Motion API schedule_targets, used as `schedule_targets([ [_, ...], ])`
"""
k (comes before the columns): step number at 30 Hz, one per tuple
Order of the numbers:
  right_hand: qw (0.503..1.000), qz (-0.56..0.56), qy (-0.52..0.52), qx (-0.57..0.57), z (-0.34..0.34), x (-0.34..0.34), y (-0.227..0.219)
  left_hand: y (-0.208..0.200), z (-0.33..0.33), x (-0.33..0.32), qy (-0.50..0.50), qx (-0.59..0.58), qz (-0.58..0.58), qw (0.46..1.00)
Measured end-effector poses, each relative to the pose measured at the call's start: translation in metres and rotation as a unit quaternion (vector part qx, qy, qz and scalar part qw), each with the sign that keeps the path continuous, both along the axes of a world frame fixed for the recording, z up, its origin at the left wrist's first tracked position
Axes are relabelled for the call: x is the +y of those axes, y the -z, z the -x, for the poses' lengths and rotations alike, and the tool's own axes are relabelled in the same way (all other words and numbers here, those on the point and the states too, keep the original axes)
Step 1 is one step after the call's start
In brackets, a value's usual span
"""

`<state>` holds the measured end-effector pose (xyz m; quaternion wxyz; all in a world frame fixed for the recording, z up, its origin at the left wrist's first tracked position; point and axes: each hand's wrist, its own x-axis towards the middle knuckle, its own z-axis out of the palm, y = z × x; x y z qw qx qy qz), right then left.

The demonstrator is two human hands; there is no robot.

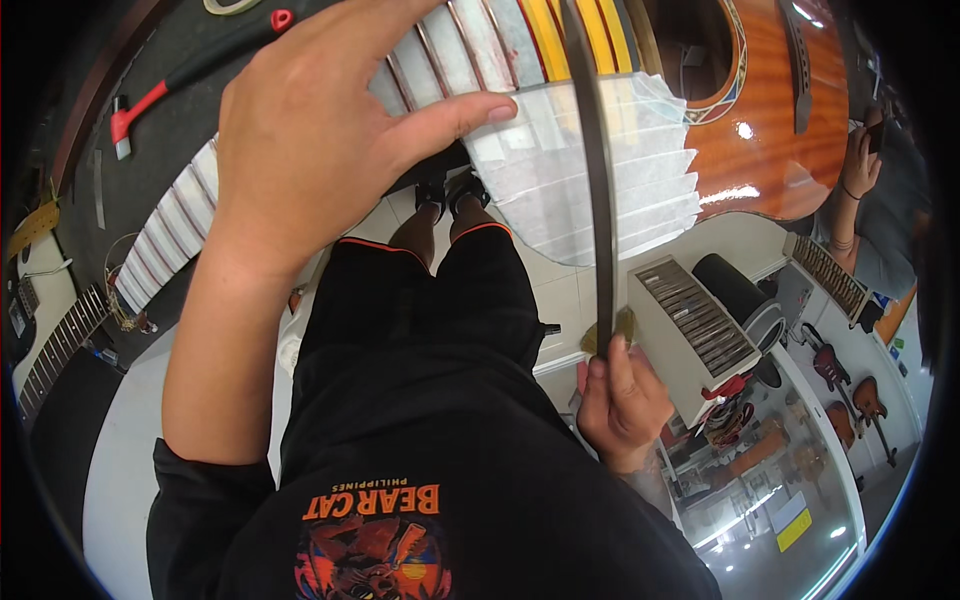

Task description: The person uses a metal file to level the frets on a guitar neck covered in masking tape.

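Note:
An acoustic guitar with a glossy orange-brown body (765, 150) lies across the upper part of the head view. White masking tape (560, 190) covers the body beside the neck. Bare frets show between taped strips on the fretboard (450, 50), and a yellow section (555, 40) with dark red lines follows. My left hand (300, 130) lies over the neck, its thumb stretched along the fretboard; the other fingertips run beyond the upper edge. In my right hand (630, 405) is the near end of a long dark flat file (600, 200), which reaches across the tape and the yellow section.
A red-and-black hammer (150, 102) lies on the dark bench mat at upper left. Another guitar neck (60, 340) is at far left. Right of my body stand a slotted box of thin tools (690, 310) and a glass case (780, 490). Another person's hand (862, 165) shows at far right.

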<state>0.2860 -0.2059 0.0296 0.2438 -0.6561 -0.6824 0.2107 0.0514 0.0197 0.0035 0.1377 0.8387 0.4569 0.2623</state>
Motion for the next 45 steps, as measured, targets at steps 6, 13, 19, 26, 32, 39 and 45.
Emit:
schedule_targets([
  [6, 0.999, 0.023, -0.038, 0.000, -0.001, -0.022, 0.003, -0.002, -0.005, -0.002, -0.007, -0.011, -0.004, 1.000],
  [13, 0.998, 0.055, -0.026, 0.004, 0.006, -0.030, 0.003, 0.008, 0.007, 0.005, 0.016, 0.004, 0.024, 1.000],
  [19, 0.999, 0.022, -0.030, -0.023, 0.024, 0.027, 0.010, 0.009, 0.003, 0.003, 0.016, -0.008, -0.001, 1.000],
  [26, 0.999, 0.024, -0.036, 0.007, 0.026, 0.055, 0.018, 0.000, -0.001, 0.000, -0.014, -0.005, -0.001, 1.000],
  [32, 0.999, -0.010, -0.025, -0.018, 0.014, -0.007, 0.023, 0.010, 0.004, 0.005, 0.028, -0.036, 0.031, 0.998],
  [39, 0.999, 0.036, -0.034, 0.005, 0.028, 0.054, 0.011, 0.019, 0.012, 0.004, 0.016, -0.023, 0.015, 0.999],
  [45, 1.000, -0.023, -0.015, 0.005, 0.005, -0.003, 0.015, 0.019, 0.006, 0.005, 0.022, -0.030, 0.016, 0.999],
])
